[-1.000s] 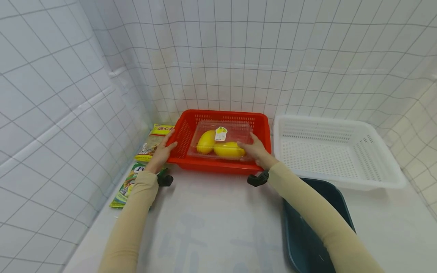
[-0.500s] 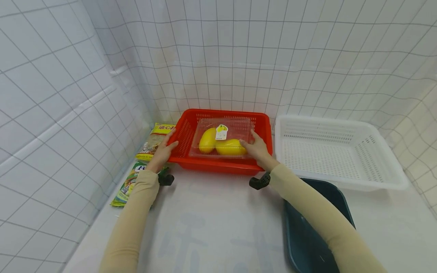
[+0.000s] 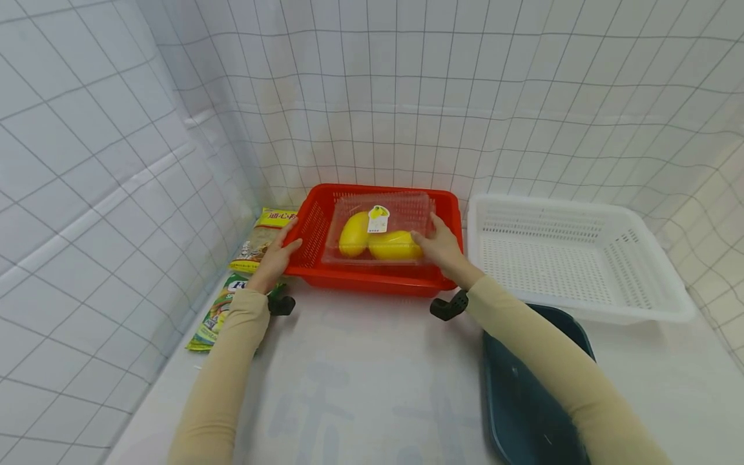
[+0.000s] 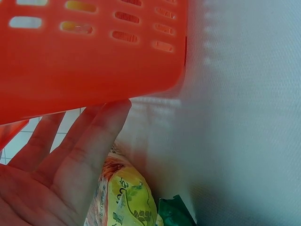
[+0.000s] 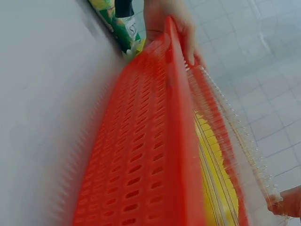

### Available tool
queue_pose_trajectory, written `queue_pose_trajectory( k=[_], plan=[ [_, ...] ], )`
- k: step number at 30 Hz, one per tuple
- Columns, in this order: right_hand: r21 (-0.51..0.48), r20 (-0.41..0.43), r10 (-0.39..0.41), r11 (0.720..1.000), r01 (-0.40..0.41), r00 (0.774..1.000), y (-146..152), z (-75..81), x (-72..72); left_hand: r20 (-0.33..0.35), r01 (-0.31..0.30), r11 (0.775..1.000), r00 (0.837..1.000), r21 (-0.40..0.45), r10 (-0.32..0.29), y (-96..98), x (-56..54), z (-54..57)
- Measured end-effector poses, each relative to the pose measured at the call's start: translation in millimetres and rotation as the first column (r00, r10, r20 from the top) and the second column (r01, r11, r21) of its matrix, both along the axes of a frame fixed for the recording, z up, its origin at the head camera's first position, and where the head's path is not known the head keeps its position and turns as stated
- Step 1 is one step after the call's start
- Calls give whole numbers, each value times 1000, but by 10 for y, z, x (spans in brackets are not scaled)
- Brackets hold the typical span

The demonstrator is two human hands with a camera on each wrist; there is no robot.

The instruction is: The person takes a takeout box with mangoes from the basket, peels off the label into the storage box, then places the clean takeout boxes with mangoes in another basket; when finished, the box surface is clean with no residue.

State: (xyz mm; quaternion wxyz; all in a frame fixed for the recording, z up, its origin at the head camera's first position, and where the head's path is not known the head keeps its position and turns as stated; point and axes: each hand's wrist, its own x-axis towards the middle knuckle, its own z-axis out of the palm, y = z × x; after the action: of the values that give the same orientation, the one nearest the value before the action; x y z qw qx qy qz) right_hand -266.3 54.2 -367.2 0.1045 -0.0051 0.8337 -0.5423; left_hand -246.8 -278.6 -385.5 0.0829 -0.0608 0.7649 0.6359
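A clear plastic fruit box [image 3: 407, 208] with yellow mangoes [image 3: 395, 246] and a white label sits tilted at the mouth of a red slotted basket [image 3: 349, 282]. My right hand [image 3: 446, 250] pinches the box's right edge, thumb at the front corner, fingers farther back. In the right wrist view, a fingertip [image 5: 286, 203] touches the box's clear rim. My left hand [image 3: 276, 255] holds the basket's left rim, the thumb over it and the fingers outside. From the left wrist, those fingers [image 4: 89, 146] show below the red rim.
Two food packets lie left: a yellow-topped bag [image 3: 256, 248] and a green bag [image 3: 221, 310], partly behind the left arm. A white basket [image 3: 581, 310] stands right, with a dark blue tray [image 3: 517, 394] in front, partly under the right sleeve. Gridded white cloth encloses the table.
The fruit box has risen a little in the basket and shifted slightly right. My right hand has moved up and right with it. The left hand stays on the basket rim.
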Motion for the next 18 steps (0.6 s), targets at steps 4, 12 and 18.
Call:
queue_pose_trajectory(
  k=[4, 12, 18],
  plan=[
    [-20, -2, 14, 1000, -14, 1000, 47, 67, 18, -12, -2, 1000, 1000, -8, 2, -43, -72, -101],
    [-51, -7, 23, 998, -23, 1000, 120, 105, 70, -40, -20, 998, 999, -54, 18, -94, -137, -255],
    [-6, -19, 27, 1000, -28, 999, 220, 131, 137, -10, -16, 999, 1000, -34, 16, -55, -88, -152]
  ],
)
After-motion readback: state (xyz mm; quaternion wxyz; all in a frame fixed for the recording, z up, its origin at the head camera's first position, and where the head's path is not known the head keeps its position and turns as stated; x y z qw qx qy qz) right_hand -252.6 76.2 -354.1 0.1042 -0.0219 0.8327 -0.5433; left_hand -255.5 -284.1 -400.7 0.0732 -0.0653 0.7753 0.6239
